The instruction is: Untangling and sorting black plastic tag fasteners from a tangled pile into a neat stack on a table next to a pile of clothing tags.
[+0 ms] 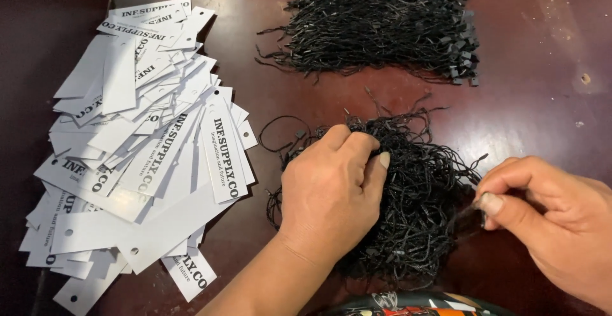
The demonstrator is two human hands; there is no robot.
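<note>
Beside the tag heap [140, 144], left hand [331, 188] grip and right hand [548, 214] grip both clamped on cord pile [414, 195].

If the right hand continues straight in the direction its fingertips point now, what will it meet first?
The right hand points left, pinching one black string. Going straight on, it would probably first meet the near pile of black strings, and behind that the left hand resting on it. Depth is hard to judge from this view.

Paper tags [137, 144]: white, in a big messy pile on the left
Far strings [376, 29]: black, in a neat bunch
Table [535, 99]: dark brown
</note>
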